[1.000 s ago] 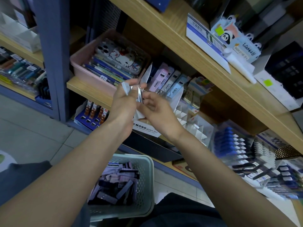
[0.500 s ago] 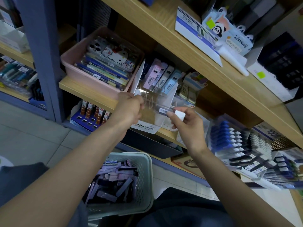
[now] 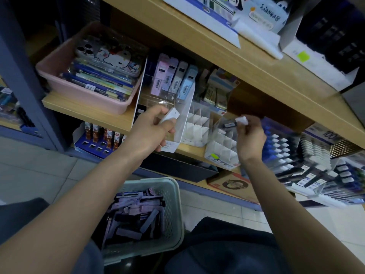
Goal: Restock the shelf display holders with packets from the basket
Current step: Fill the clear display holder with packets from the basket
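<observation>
Left grip (image 3: 151, 133): fingers curled round a white packet (image 3: 170, 116), in front of the clear display holder (image 3: 186, 107); right grip (image 3: 249, 135): pinching a second packet (image 3: 241, 120) above the divided holder (image 3: 220, 146); basket (image 3: 174, 196) below, between the forearms, holding purple packets (image 3: 134, 212).

2 bare forearms reach up and forward, well apart. The left hand (image 3: 152, 133) shows its back, wrist straight, fingers curled, thumb and forefinger gripping a white packet (image 3: 170, 115). The right hand (image 3: 249, 135) sits at about the same height, wrist slightly bent, fingertips (image 3: 253, 122) bunched and pinching a small white piece (image 3: 242, 120), probably a packet end; motion blur there.
</observation>
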{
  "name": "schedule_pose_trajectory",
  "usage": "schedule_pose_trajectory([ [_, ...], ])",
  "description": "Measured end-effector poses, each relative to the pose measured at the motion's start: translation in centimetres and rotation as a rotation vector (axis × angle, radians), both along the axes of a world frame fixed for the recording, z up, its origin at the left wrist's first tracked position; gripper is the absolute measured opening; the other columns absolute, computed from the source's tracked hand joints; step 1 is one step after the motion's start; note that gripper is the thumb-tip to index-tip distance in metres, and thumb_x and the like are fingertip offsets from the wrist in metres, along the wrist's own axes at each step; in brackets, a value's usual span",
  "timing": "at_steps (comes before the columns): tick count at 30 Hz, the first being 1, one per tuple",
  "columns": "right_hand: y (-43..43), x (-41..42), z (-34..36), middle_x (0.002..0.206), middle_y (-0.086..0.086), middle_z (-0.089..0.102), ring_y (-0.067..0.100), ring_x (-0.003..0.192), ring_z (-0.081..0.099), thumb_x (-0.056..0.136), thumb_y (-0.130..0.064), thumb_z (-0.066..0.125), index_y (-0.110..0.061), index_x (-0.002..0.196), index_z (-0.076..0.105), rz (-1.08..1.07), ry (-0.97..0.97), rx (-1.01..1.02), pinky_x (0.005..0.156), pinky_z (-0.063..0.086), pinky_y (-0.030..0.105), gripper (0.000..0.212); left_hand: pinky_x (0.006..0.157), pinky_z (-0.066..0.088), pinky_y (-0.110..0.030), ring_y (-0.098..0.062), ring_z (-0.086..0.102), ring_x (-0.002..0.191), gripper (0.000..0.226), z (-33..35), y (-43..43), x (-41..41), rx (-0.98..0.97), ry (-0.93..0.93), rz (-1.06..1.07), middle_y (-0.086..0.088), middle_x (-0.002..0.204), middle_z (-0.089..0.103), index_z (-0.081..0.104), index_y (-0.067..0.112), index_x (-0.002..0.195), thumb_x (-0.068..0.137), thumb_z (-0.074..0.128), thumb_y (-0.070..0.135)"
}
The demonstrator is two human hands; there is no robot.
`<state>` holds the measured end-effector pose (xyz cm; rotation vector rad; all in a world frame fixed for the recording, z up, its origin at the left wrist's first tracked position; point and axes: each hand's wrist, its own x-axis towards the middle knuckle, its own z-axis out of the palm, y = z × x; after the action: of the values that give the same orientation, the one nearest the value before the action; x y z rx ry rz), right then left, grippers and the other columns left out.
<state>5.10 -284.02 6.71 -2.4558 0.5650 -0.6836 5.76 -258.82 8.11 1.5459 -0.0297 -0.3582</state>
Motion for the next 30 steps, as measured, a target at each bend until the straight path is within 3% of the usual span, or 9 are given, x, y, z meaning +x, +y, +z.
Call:
schedule_pose_trajectory([
  [3,0.0,0.6,-1.0,0.092,0.002,0.061,0.016,0.079,0.057,0.095,-0.014,0.051,-0.010,0.107,0.056,0.072,0.078,-0.023,0.064,0.041,0.024,0.014,0.038,0.035,-0.016,-0.008,0.045,0.048,0.013,-0.1,-0.5,-0.2,0.030,-0.023,-0.022,0.001,0.083,0.061,0.058,0.022,0.106,0.095,0.051,0.021],
  [5,-0.2,1.1,-1.7,0.099,0.007,0.066,0.021,0.086,0.062,0.094,-0.013,0.052,-0.011,0.106,0.061,0.105,0.126,-0.052,0.073,0.049,0.032,0.015,0.038,0.034,-0.013,-0.010,0.043,0.051,0.015,-0.1,-0.9,-0.2,0.057,-0.013,-0.031,0.001,0.085,0.060,0.059,0.023,0.107,0.096,0.050,0.021],
  [10,-0.6,2.0,-2.2,0.109,0.016,0.062,0.032,0.102,0.055,0.097,-0.013,0.042,-0.012,0.097,0.065,0.140,0.288,-0.220,0.081,0.043,0.036,0.023,0.040,0.035,-0.011,0.000,0.045,0.044,0.022,-0.2,-1.7,-0.2,0.066,-0.001,-0.109,0.003,0.071,0.051,0.059,0.028,0.106,0.096,0.045,0.014],
  [12,0.2,1.6,-1.6,0.116,0.015,0.057,0.029,0.108,0.051,0.097,-0.012,0.041,-0.010,0.106,0.063,0.145,0.232,-0.250,0.090,0.041,0.037,0.024,0.043,0.037,-0.009,0.003,0.046,0.040,0.025,-0.4,-1.7,-0.3,0.118,-0.075,-0.157,0.004,0.069,0.051,0.057,0.031,0.107,0.096,0.045,0.011],
  [16,4.0,0.3,0.6,0.107,0.006,0.059,0.016,0.095,0.057,0.098,-0.017,0.045,-0.011,0.112,0.060,0.378,0.097,-0.017,0.083,0.045,0.027,0.021,0.045,0.039,-0.009,-0.001,0.055,0.052,0.010,-1.0,-1.7,-0.1,0.168,-0.148,-0.108,0.001,0.087,0.058,0.054,0.021,0.089,0.090,0.058,0.012],
  [20,7.8,-1.5,1.8,0.101,-0.005,0.060,0.010,0.091,0.057,0.096,-0.023,0.047,-0.013,0.114,0.059,0.682,0.248,0.203,0.080,0.047,0.022,0.023,0.057,0.041,-0.010,-0.001,0.055,0.067,0.016,-0.7,-1.1,-0.2,0.230,-0.283,-0.084,0.007,0.078,0.060,0.058,0.022,0.077,0.079,0.072,0.014],
  [24,9.6,-2.7,2.4,0.094,0.000,0.066,0.009,0.086,0.063,0.096,-0.017,0.050,-0.009,0.108,0.061,0.776,0.313,0.372,0.074,0.053,0.027,0.018,0.064,0.051,-0.024,-0.009,0.060,0.073,0.024,-0.4,-0.4,-0.5,0.142,-0.255,-0.028,-0.002,0.082,0.063,0.056,0.019,0.087,0.075,0.075,0.010],
  [27,10.5,-3.2,3.2,0.089,0.004,0.069,0.015,0.079,0.068,0.095,-0.010,0.050,-0.013,0.103,0.059,0.757,0.308,0.632,0.072,0.057,0.028,0.013,0.063,0.053,-0.021,-0.009,0.063,0.073,0.025,-0.2,-0.1,-0.8,-0.015,-0.154,0.013,-0.004,0.089,0.067,0.054,0.011,0.102,0.082,0.068,0.011],
  [30,11.1,-3.5,3.7,0.092,-0.002,0.069,0.012,0.087,0.065,0.093,-0.012,0.055,-0.016,0.105,0.058,0.748,0.266,0.489,0.079,0.054,0.027,0.014,0.071,0.051,-0.021,-0.008,0.063,0.075,0.009,0.1,0.6,-1.0,-0.072,-0.215,0.028,0.000,0.089,0.067,0.060,0.017,0.098,0.091,0.057,0.013],
])
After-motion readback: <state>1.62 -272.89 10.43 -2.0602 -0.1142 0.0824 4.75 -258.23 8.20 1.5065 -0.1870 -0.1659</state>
